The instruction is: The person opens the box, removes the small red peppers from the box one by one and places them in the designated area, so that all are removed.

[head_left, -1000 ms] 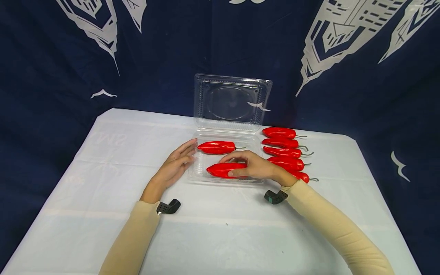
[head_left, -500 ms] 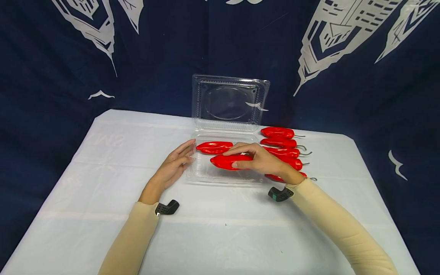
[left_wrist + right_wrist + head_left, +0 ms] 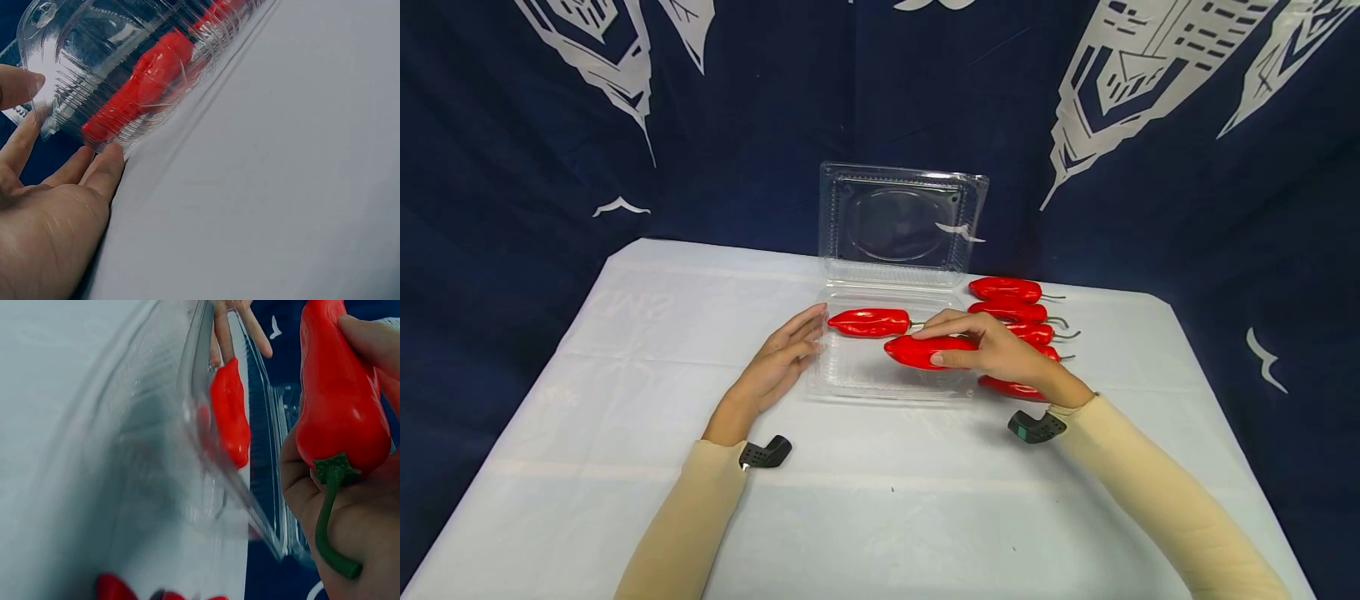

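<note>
My right hand [image 3: 992, 346] grips a red chili pepper [image 3: 917, 352] between thumb and fingers, over the right part of a clear plastic clamshell container [image 3: 850, 383]. Its green stem [image 3: 331, 519] shows near the palm in the right wrist view. Another red chili pepper [image 3: 871, 322] lies inside the container along its far side, tip to the left. With fingers extended, my left hand [image 3: 771, 367] touches the container's left side; its fingertips [image 3: 112, 153] meet the ribbed wall in the left wrist view. The container's lid [image 3: 902, 221] stands raised at the back.
Several more red chili peppers lie in a column right of the container, the farthest pepper [image 3: 1006, 289] near the back edge and the nearest pepper [image 3: 1011, 388] partly under my right arm. A white cloth covers the table [image 3: 850, 517]; a dark blue patterned curtain [image 3: 760, 117] hangs behind.
My right hand has lifted the chili pepper from the container's near side and carried it rightward and slightly away from me. The left hand stays at the container's left side.
</note>
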`<state>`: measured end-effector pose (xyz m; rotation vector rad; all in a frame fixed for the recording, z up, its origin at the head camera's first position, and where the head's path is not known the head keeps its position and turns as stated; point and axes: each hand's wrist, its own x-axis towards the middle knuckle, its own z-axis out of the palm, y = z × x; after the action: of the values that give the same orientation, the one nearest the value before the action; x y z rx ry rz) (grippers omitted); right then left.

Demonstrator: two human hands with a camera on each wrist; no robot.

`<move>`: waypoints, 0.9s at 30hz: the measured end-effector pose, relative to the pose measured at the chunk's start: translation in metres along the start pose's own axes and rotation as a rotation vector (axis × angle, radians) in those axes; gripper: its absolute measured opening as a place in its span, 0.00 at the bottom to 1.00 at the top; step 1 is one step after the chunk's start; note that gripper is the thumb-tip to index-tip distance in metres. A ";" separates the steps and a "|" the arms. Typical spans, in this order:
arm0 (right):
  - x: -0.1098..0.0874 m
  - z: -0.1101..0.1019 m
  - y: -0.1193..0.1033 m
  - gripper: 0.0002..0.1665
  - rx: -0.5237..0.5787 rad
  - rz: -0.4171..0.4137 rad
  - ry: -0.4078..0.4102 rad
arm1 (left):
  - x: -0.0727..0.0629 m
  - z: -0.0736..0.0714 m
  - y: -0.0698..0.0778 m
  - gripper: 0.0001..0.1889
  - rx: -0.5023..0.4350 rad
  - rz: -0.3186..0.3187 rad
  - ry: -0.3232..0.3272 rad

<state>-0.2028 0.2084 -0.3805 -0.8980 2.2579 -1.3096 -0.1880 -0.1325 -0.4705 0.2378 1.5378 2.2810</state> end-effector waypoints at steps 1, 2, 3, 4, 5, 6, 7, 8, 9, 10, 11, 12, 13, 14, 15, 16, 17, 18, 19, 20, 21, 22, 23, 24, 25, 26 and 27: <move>-0.003 -0.002 0.001 0.23 -0.009 0.007 0.013 | 0.000 0.000 0.000 0.35 0.001 -0.002 0.001; -0.005 -0.003 0.002 0.22 -0.017 0.014 0.026 | 0.000 0.000 0.000 0.35 0.002 -0.003 0.001; -0.008 -0.005 0.003 0.21 -0.025 0.025 0.040 | 0.000 0.000 0.000 0.35 0.002 -0.003 0.002; -0.011 -0.007 0.005 0.21 -0.036 0.032 0.054 | 0.000 0.000 0.000 0.35 0.001 -0.004 0.003; -0.014 -0.009 0.005 0.20 -0.043 0.036 0.066 | 0.000 0.001 0.000 0.35 0.000 -0.004 0.004; -0.016 -0.011 0.006 0.20 -0.048 0.040 0.077 | 0.000 0.001 0.000 0.35 -0.002 -0.004 0.004; -0.019 -0.014 0.006 0.20 -0.050 0.044 0.086 | 0.000 0.001 0.000 0.35 -0.002 -0.005 0.004; -0.021 -0.016 0.007 0.20 -0.052 0.046 0.093 | 0.000 0.001 0.000 0.35 -0.002 -0.005 0.004; -0.024 -0.019 0.007 0.20 -0.053 0.046 0.099 | 0.000 0.001 -0.001 0.35 -0.002 -0.004 0.004; -0.026 -0.021 0.007 0.20 -0.057 0.046 0.106 | 0.000 0.001 -0.001 0.35 -0.003 -0.005 0.004; -0.029 -0.023 0.007 0.20 -0.060 0.045 0.113 | 0.000 0.001 -0.001 0.35 -0.003 -0.005 0.004; -0.032 -0.025 0.007 0.21 -0.062 0.045 0.119 | 0.001 0.001 -0.001 0.35 -0.004 -0.004 0.003; -0.034 -0.026 0.007 0.21 -0.065 0.046 0.127 | 0.001 0.001 -0.001 0.35 -0.004 -0.003 0.002; -0.037 -0.028 0.008 0.21 -0.072 0.047 0.134 | 0.001 0.001 -0.001 0.35 -0.004 -0.003 0.002; -0.040 -0.029 0.009 0.21 -0.080 0.050 0.141 | 0.001 0.001 -0.001 0.35 -0.005 -0.003 0.001; -0.043 -0.029 0.010 0.21 -0.086 0.052 0.147 | 0.001 0.001 -0.001 0.35 -0.006 -0.002 -0.001; -0.046 -0.030 0.012 0.20 -0.095 0.050 0.154 | 0.001 0.001 -0.001 0.36 -0.005 -0.002 -0.003; -0.048 -0.030 0.014 0.20 -0.099 0.054 0.160 | 0.001 0.001 -0.001 0.36 -0.004 -0.002 -0.003; -0.051 -0.030 0.016 0.20 -0.103 0.051 0.163 | 0.001 0.001 -0.001 0.36 -0.004 -0.003 -0.003; -0.054 -0.030 0.018 0.20 -0.109 0.054 0.166 | 0.001 0.001 -0.001 0.36 -0.007 -0.004 -0.002; -0.057 -0.029 0.021 0.20 -0.110 0.059 0.170 | 0.001 0.001 -0.001 0.36 -0.007 -0.004 0.000; -0.060 -0.029 0.023 0.19 -0.106 0.066 0.174 | 0.001 0.001 -0.001 0.36 -0.007 -0.004 0.001; -0.062 -0.028 0.025 0.19 -0.106 0.074 0.180 | 0.001 0.001 -0.001 0.36 -0.009 -0.003 0.003; -0.065 -0.028 0.027 0.19 -0.104 0.086 0.186 | 0.000 0.001 -0.001 0.36 -0.010 -0.003 0.004; -0.068 -0.028 0.030 0.19 -0.104 0.094 0.193 | 0.000 0.001 -0.001 0.36 -0.013 -0.002 0.003; -0.071 -0.028 0.031 0.19 -0.100 0.107 0.201 | 0.000 0.001 -0.001 0.36 -0.013 -0.001 0.003; -0.074 -0.029 0.033 0.19 -0.097 0.112 0.211 | 0.000 0.001 -0.001 0.36 -0.011 0.001 0.002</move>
<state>-0.1775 0.2895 -0.3947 -0.6808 2.5121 -1.3077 -0.1879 -0.1313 -0.4715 0.2331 1.5262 2.2904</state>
